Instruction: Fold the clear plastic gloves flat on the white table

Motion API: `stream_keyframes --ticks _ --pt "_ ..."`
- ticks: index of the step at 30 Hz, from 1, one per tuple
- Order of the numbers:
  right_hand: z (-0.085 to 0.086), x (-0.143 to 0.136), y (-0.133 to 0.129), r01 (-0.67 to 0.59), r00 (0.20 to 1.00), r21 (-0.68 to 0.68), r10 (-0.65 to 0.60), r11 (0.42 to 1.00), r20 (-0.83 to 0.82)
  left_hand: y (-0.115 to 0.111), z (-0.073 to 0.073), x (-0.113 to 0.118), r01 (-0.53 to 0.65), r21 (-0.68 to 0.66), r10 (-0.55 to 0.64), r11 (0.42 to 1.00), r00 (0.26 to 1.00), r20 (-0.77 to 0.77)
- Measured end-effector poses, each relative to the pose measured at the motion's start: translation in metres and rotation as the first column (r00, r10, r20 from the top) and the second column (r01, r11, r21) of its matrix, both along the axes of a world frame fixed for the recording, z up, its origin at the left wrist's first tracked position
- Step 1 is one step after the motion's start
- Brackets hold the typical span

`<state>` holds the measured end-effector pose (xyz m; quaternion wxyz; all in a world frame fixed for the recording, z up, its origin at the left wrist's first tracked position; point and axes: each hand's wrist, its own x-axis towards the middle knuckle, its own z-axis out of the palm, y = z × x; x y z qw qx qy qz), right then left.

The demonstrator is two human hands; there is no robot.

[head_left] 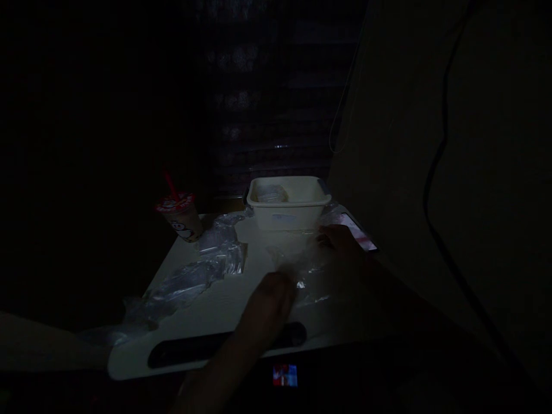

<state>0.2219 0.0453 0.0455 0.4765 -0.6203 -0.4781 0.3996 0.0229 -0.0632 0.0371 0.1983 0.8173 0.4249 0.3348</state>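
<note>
In the dim light, a clear plastic bag [313,267] stretches between my two hands over a small white table [254,293]. My left hand [273,293] is closed on its near left edge, slightly blurred. At the far right of the bag, my right hand [338,241] pinches it with bent fingers. Just beyond it stands a white plastic bin [290,217] with something in clear wrapping [271,193] inside. More clear plastic bags [185,284] lie along the table's left side.
A lidded drink cup [183,221] with a red straw stands at the back left. A lit phone [359,232] lies at the right edge. A dark slot [190,349] runs along the table's front, and a black cable [435,161] hangs at the right.
</note>
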Motion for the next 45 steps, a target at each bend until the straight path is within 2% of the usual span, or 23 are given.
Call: stream_keyframes --ticks 1,3,5,6,7,9,10,12,14,15,16,18,20,22,25,29,31,33,34,35,37,41,45 --pt "-0.002 0.003 -0.001 0.007 0.999 0.009 -0.007 1.000 0.046 -0.009 -0.005 0.007 0.038 0.069 -0.032 0.997 0.996 -0.084" --pt "-0.005 0.009 -0.006 0.028 0.990 0.045 -0.034 0.999 0.137 -0.018 -0.014 0.015 -0.009 0.154 0.040 0.988 0.979 -0.201" --pt "-0.008 0.017 -0.017 -0.026 0.944 0.135 -0.020 0.990 0.328 -0.017 -0.023 0.018 -0.058 0.204 0.116 0.977 0.951 -0.286" --pt "-0.010 0.021 -0.024 -0.110 0.878 0.190 0.006 0.976 0.478 -0.014 -0.026 0.018 -0.061 0.218 0.131 0.974 0.937 -0.323" --pt "-0.013 0.024 -0.030 -0.239 0.768 0.218 0.047 0.946 0.638 -0.011 -0.029 0.017 -0.051 0.228 0.132 0.972 0.925 -0.357" --pt "-0.020 0.028 -0.043 -0.476 0.512 0.171 0.114 0.863 0.851 -0.005 -0.033 0.016 -0.018 0.245 0.121 0.969 0.904 -0.411" --pt "-0.023 0.029 -0.047 -0.545 0.395 0.112 0.137 0.831 0.908 -0.003 -0.034 0.016 -0.006 0.257 0.119 0.966 0.897 -0.426" --pt "-0.027 0.027 -0.052 -0.591 0.210 0.001 0.152 0.807 0.966 -0.001 -0.036 0.015 0.000 0.276 0.120 0.961 0.900 -0.420" --pt "-0.027 0.023 -0.053 -0.565 0.107 -0.062 0.148 0.823 0.983 -0.001 -0.035 0.013 -0.041 0.263 0.137 0.964 0.924 -0.358" --pt "-0.027 0.021 -0.052 -0.535 0.102 -0.066 0.142 0.842 0.985 -0.001 -0.034 0.010 -0.077 0.239 0.153 0.968 0.936 -0.317" --pt "-0.025 0.019 -0.050 -0.487 0.132 -0.056 0.136 0.872 0.982 -0.001 -0.032 0.006 -0.118 0.201 0.172 0.972 0.945 -0.278" --pt "-0.023 0.016 -0.048 -0.353 0.276 -0.033 0.138 0.935 0.951 -0.001 -0.026 -0.003 -0.211 0.103 0.229 0.972 0.947 -0.223" --pt "-0.020 0.015 -0.047 -0.236 0.435 -0.049 0.151 0.970 0.888 -0.001 -0.019 -0.013 -0.308 0.014 0.304 0.951 0.930 -0.206" --pt "-0.020 0.014 -0.047 -0.197 0.513 -0.090 0.181 0.976 0.839 -0.001 -0.012 -0.024 -0.387 -0.039 0.368 0.921 0.901 -0.228" --pt "-0.019 0.016 -0.049 -0.176 0.530 -0.122 0.198 0.977 0.824 -0.002 -0.003 -0.041 -0.434 -0.010 0.409 0.901 0.856 -0.317" --pt "-0.013 0.020 -0.055 -0.061 0.523 -0.114 0.129 0.992 0.843 -0.003 0.000 -0.059 -0.449 0.207 0.494 0.869 0.765 -0.415" --pt "-0.008 0.018 -0.058 -0.030 0.482 -0.112 0.113 0.993 0.869 -0.006 -0.002 -0.059 -0.419 0.289 0.505 0.861 0.772 -0.386" --pt "-0.004 0.010 -0.060 -0.099 0.461 -0.123 0.155 0.988 0.874 -0.009 -0.005 -0.049 -0.328 0.279 0.413 0.903 0.843 -0.344" --pt "-0.004 0.003 -0.061 -0.171 0.464 -0.124 0.191 0.977 0.865 -0.011 -0.008 -0.040 -0.251 0.244 0.325 0.937 0.884 -0.336" --pt "-0.004 -0.005 -0.062 -0.256 0.470 -0.121 0.232 0.959 0.852 -0.013 -0.011 -0.031 -0.163 0.191 0.223 0.968 0.910 -0.350" --pt "-0.008 -0.022 -0.062 -0.413 0.462 -0.107 0.309 0.904 0.831 -0.017 -0.019 -0.011 -0.081 0.150 0.130 0.985 0.928 -0.348" --pt "-0.017 -0.046 -0.056 -0.573 0.391 -0.100 0.379 0.813 0.839 -0.023 -0.033 0.011 -0.092 0.147 0.145 0.985 0.900 -0.412" --pt "-0.013 -0.050 -0.039 -0.584 0.374 -0.079 0.354 0.808 0.857 -0.029 -0.035 0.007 -0.027 0.143 0.100 0.989 0.838 -0.537"
